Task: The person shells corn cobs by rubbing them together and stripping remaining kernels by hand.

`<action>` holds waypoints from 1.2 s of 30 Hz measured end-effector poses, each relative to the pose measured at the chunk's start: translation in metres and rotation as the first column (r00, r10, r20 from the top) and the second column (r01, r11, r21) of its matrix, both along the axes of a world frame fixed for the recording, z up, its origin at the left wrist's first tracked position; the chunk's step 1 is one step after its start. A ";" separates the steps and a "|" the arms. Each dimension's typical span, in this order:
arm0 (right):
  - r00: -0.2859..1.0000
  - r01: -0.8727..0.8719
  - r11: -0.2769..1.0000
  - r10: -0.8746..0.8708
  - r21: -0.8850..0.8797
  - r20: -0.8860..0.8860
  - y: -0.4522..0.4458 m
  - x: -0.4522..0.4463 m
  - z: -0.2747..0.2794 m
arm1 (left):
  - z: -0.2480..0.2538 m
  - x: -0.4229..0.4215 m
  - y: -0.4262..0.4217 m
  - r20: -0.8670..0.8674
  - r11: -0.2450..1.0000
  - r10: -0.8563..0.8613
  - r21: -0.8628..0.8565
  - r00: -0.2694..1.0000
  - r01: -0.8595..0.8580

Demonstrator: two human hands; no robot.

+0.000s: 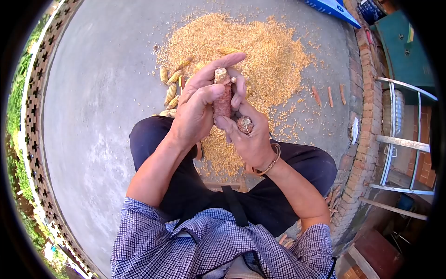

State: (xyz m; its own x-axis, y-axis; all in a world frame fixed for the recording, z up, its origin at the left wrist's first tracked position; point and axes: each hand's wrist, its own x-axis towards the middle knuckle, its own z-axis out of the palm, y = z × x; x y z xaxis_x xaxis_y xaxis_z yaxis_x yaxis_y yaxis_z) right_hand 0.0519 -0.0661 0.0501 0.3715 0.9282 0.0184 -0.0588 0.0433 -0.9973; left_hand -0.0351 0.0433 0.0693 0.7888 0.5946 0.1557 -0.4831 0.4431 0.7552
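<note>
Corncob [222, 100], reddish and pretty much bare, sits between both hands, up above the kernel pile [265, 60]. Its long axis runs roughly away from the person's body, so close to top-to-bottom in the head view with just a small lean; the pale, knobby end points away and the other end points back toward the person. Left hand [193, 109] has it gripped, thumb laid against the side and fingers wrapped from behind. Right hand [255, 139] is curled around a second cob [245, 124] whose round end faces the camera, so I can't really tell where that one's long axis goes. Yellow ears [171, 94] lie on the concrete [93, 116] off to the left, and three skinny stripped cobs [330, 96] lie right of the pile, mostly pointing away too.
</note>
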 end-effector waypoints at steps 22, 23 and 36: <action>0.757 0.155 0.932 -0.325 0.328 0.566 0.003 0.039 0.010 | 0.000 -0.006 0.011 -0.044 0.994 0.051 0.101 0.998 -0.047; 0.814 0.147 0.942 -0.289 0.302 0.504 0.002 0.039 0.010 | 0.001 -0.006 0.011 -0.037 0.995 0.055 0.090 0.998 -0.051; 0.791 0.288 0.902 -0.414 0.323 0.450 0.000 0.041 0.011 | -0.003 -0.004 0.012 -0.101 0.988 0.073 0.145 0.992 -0.058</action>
